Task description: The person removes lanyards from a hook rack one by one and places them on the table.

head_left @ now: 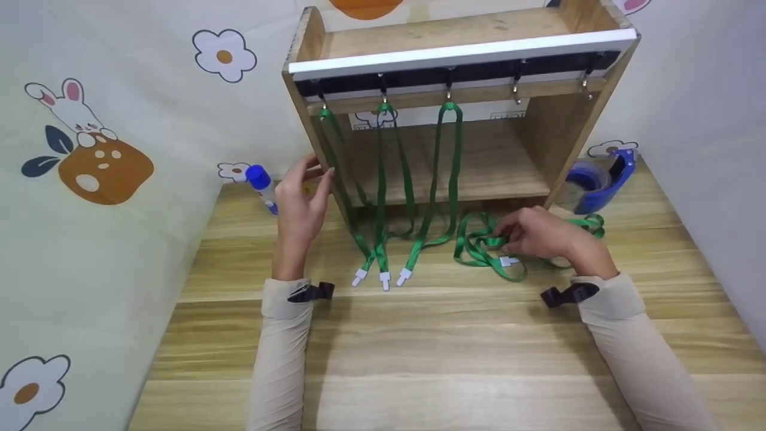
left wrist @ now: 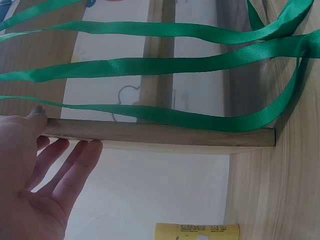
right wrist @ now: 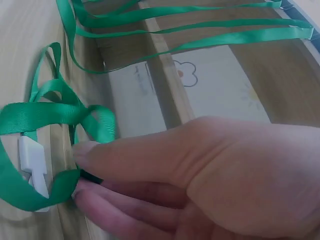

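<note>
A wooden shelf (head_left: pixel 508 161) stands at the far side of the bench (head_left: pixel 419 359), with a row of hooks (head_left: pixel 516 90) under its top board. Three green lanyards (head_left: pixel 446 173) hang from the three left hooks, their straps trailing down onto the bench and ending in white clips (head_left: pixel 384 279) near the middle; the two right hooks are bare. The left hand (head_left: pixel 302 200) rests against the left side panel of the shelf, its fingers (left wrist: pixel 75 162) straight and relaxed, lying along the panel's edge without curling round it. The right hand (head_left: pixel 538 233) lies low on the bench just in front of the shelf's right half, on a loose green lanyard (head_left: pixel 479 245) that sits in a tangled heap there. Its fingers (right wrist: pixel 115 150) are drawn together with the thumb, pinching a fold of the strap, and that lanyard's white clip (right wrist: pixel 34 162) lies just beside the fingertips on the bench. More green strap shows to the right of that hand. A glue stick with a blue cap (head_left: pixel 260 182) is on the bench to the left of the shelf, close to the left hand, and a blue tape dispenser (head_left: pixel 595 176) sits by the shelf's right side. Both forearms wear pale sleeves (head_left: pixel 281 353) with a small black mount at each wrist.
</note>
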The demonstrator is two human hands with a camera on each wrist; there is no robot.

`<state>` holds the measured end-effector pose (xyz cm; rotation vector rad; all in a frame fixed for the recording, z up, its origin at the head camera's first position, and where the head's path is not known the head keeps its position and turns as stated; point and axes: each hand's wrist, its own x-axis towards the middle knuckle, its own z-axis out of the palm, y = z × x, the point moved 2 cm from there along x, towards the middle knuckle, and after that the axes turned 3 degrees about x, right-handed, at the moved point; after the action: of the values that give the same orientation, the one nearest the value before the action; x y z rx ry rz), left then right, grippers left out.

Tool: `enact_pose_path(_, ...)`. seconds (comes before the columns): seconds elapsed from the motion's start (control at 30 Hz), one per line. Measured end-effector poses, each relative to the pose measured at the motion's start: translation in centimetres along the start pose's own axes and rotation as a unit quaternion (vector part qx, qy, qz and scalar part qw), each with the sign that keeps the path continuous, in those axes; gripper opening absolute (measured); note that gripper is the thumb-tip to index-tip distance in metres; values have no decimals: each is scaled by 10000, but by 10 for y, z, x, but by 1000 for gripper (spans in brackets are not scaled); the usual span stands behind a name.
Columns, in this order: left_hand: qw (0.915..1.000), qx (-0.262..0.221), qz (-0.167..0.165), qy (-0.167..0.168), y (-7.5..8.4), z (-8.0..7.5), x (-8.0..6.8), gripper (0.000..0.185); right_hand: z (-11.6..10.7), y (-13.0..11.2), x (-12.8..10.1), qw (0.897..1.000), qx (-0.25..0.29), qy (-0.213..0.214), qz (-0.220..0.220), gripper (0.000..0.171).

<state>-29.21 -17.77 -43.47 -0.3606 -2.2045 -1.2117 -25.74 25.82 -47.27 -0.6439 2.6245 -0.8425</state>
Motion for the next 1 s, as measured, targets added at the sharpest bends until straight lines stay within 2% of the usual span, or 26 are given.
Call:
enact_pose_path(0.27, 9999, 99, 13, -47, 2, 0, 1, 35, -14, -2, -11, 9994, 190, 13, 278, 34)
enact_pose_path(0.6, 9999, 93, -130, -11, 1, -2, -1, 36, -23, -16, -13, 9981, 444, 413, 53, 25)
enact_pose_path(0.7, 9999, 95, -130, 13, 0, -3, -1, 36, -17, -30, -8, 9956, 544, 767, -18, 20)
enact_pose_path(0.8, 9998, 93, -151, 30, 0, -5, -2, 35, -7, -48, 0, 9877, 771, 1355, -93, 19)
enact_pose_path(0.9, 9998, 94, -158, 32, -1, -4, -2, 35, 3, -68, 7, 9723, 1061, 2078, -163, 22)
enact_pose_path(1.0, 9999, 122, -35, 3, 0, -1, -1, 35, 10, -84, 10, 9506, 1380, 2772, -215, 30)
